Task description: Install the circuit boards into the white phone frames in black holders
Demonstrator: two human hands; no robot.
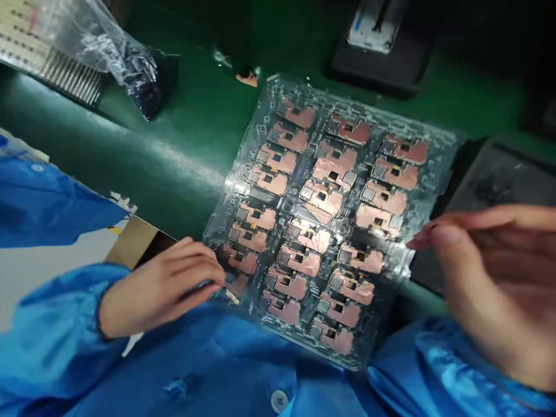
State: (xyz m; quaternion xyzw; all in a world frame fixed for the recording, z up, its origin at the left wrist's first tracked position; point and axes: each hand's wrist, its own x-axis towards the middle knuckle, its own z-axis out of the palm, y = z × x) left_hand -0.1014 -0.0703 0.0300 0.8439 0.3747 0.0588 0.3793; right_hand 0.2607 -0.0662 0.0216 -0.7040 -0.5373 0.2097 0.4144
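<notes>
Head view: tray of boards between two hands

Clear tray (438, 165) lies aslant, near end in front of the blue coat (234, 347). Boards (321, 197) sit in three columns, copper faces showing; spacing presumably keeps them apart and easy to pick out. Tray's position probably suits reach from both sides. Left hand (160, 284): fingers curled, tips at the tray's near left edge, the lowest left boards just beside them; cannot tell if they grip. Right hand (490, 278): just off the right edge, thumb and forefinger close, blurred; cannot tell if they meet. Boards lie left of it.
</notes>
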